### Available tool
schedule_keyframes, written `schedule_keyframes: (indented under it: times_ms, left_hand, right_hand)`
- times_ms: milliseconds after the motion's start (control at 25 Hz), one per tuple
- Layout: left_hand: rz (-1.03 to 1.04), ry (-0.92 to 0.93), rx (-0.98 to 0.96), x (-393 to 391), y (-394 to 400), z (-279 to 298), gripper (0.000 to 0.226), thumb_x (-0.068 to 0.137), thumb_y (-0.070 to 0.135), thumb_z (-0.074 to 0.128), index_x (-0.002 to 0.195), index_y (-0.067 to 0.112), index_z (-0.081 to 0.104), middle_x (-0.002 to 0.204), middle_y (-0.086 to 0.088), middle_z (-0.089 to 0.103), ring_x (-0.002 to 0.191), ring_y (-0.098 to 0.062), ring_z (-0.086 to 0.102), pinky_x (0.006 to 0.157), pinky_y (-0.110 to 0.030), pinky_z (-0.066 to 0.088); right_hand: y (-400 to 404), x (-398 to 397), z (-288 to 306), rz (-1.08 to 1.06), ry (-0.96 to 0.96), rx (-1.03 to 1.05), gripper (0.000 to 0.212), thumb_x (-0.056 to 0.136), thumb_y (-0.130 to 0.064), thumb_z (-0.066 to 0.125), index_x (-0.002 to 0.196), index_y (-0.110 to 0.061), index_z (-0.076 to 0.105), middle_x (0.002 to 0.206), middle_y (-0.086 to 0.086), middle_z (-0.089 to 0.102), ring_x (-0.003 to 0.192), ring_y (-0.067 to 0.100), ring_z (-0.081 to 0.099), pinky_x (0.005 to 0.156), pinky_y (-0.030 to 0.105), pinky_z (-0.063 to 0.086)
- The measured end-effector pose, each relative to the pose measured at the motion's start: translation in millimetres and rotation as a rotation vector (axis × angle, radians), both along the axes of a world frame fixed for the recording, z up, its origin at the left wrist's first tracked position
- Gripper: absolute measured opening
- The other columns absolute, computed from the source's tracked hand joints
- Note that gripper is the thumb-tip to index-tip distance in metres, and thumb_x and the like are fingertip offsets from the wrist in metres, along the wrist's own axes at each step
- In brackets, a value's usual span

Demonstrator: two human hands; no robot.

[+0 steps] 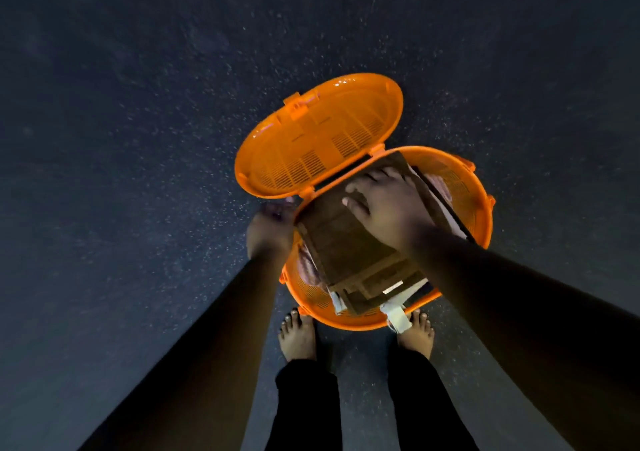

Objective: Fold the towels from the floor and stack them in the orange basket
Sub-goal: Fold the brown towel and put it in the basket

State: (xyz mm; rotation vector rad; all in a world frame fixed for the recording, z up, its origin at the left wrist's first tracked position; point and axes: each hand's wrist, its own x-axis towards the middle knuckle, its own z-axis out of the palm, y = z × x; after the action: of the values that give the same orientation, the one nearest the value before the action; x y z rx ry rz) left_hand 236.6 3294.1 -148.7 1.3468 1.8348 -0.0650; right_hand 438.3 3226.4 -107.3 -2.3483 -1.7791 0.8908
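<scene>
- A folded brown towel (349,243) tops the stack inside the orange basket (478,205), lid (311,139) swung open.
- The right hand (384,205) presses it, fingers flat.
- The left hand (272,229) touches the basket's rim; its grip cannot be told.

basket (479,208): orange, slotted plastic, upright on the floor, hinged lid (318,135) swung open beyond the right hand (384,205) | brown towel (349,250): folded flat, topmost in the basket, directly under the right palm | stack beneath: white (398,319) and pink (306,270) folded edges showing, pink near the left hand (270,229) at the rim
</scene>
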Motion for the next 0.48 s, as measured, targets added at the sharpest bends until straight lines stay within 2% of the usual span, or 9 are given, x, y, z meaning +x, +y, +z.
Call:
schedule_keyframes:
  times_ms: [120,160,240,280,360,480]
  left_hand:
    - [0.198,0.111,-0.255,-5,30,-35,0.062,0.096,0.064,0.051,0.102,0.006,0.071,0.105,-0.019,0.073,0.099,-0.035,0.071,0.079,-0.036,0.053]
    - [0.275,0.067,-0.321,-5,34,-46,0.063,0.096,0.065,0.051,0.1,0.005,0.07,0.102,-0.018,0.073,0.093,-0.033,0.071,0.08,-0.038,0.055]
    - [0.453,-0.124,-0.385,0,39,-62,0.048,0.098,0.057,0.055,0.092,0.011,0.067,0.096,-0.013,0.072,0.078,-0.025,0.068,0.067,-0.033,0.054]
    - [0.543,-0.227,-0.37,3,40,-66,0.036,0.1,0.047,0.058,0.092,0.013,0.066,0.095,-0.01,0.072,0.074,-0.02,0.067,0.062,-0.029,0.05]
    - [0.683,-0.356,-0.297,8,45,-66,0.013,0.102,0.027,0.06,0.1,0.015,0.066,0.096,-0.008,0.073,0.072,-0.015,0.068,0.06,-0.027,0.046]
    - [0.706,-0.417,-0.246,9,51,-52,0.013,0.099,0.016,0.06,0.111,0.012,0.066,0.092,-0.006,0.072,0.071,-0.013,0.066,0.062,-0.028,0.044]
  right_hand:
    - [37,-22,-17,-0.124,0.149,-0.023,0.026,0.099,-0.046,0.054,0.111,-0.026,0.067,0.101,0.001,0.072,0.098,0.026,0.066,0.077,0.039,0.054]
    - [47,-29,-25,-0.17,0.202,-0.048,0.025,0.099,-0.045,0.056,0.111,-0.026,0.067,0.098,0.001,0.073,0.093,0.026,0.067,0.073,0.038,0.054]
    - [58,-39,-40,-0.271,0.292,-0.072,0.024,0.099,-0.045,0.058,0.108,-0.025,0.067,0.091,0.0,0.072,0.084,0.025,0.067,0.067,0.037,0.053]
    - [61,-44,-45,-0.319,0.325,-0.072,0.023,0.099,-0.045,0.058,0.106,-0.026,0.067,0.089,0.0,0.071,0.08,0.025,0.066,0.066,0.039,0.054]
    - [62,-49,-51,-0.416,0.395,-0.052,0.022,0.099,-0.044,0.059,0.104,-0.025,0.068,0.093,-0.001,0.071,0.082,0.023,0.066,0.071,0.044,0.057]
    - [62,-49,-40,-0.546,0.491,0.02,0.024,0.1,-0.041,0.059,0.104,-0.019,0.069,0.091,0.002,0.07,0.081,0.022,0.065,0.073,0.047,0.056]
